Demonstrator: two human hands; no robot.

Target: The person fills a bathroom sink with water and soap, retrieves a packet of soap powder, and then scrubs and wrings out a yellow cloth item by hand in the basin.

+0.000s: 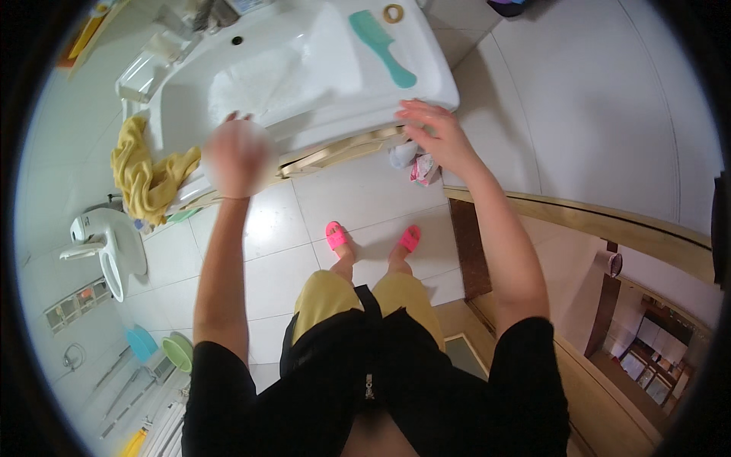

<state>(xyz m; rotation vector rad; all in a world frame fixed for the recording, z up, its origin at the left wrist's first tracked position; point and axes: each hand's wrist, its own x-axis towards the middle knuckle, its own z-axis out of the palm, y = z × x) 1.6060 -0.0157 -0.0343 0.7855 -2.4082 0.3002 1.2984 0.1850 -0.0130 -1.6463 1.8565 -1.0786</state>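
One white ceramic washbasin worktop (304, 114) carries one teal plastic comb (381, 47), one gold ring-shaped band (394, 13) and one crumpled yellow cloth (145, 171). Right hand (438, 133) lies spread on the front edge; left hand (237, 156) is blurred, grip unreadable. Open tiled floor (365, 206) lies below.

White floor tiles (289, 251) line a bright bathroom; a white toilet (114, 244) stands at left, a wood-framed doorway (594, 221) opens at right.
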